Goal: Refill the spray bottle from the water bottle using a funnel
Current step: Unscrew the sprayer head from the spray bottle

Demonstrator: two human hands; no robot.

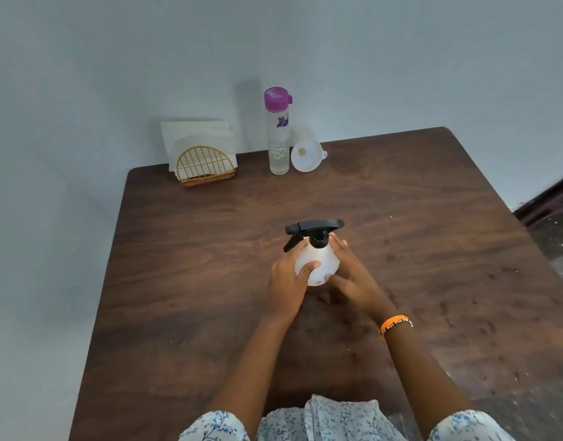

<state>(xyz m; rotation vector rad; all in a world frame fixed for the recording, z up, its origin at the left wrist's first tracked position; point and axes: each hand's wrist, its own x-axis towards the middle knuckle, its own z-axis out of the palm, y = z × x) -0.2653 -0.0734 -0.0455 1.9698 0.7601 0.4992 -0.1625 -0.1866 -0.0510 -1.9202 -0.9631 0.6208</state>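
Observation:
A white round spray bottle [318,259] with a black trigger head stands upright in the middle of the brown wooden table [210,281]. My left hand [288,278] grips its left side, thumb across the front. My right hand [350,275] lies against its right side with fingers nearly straight and the thumb touching the lower front. A tall clear water bottle [278,138] with a purple cap stands at the table's back edge. A white funnel [306,155] lies tipped on its side just right of the water bottle.
A gold wire napkin holder [205,165] with white napkins stands at the back left by the wall. The pale wall runs along the table's back and left. An orange bracelet [393,324] is on my right wrist. Dark floor shows at the right.

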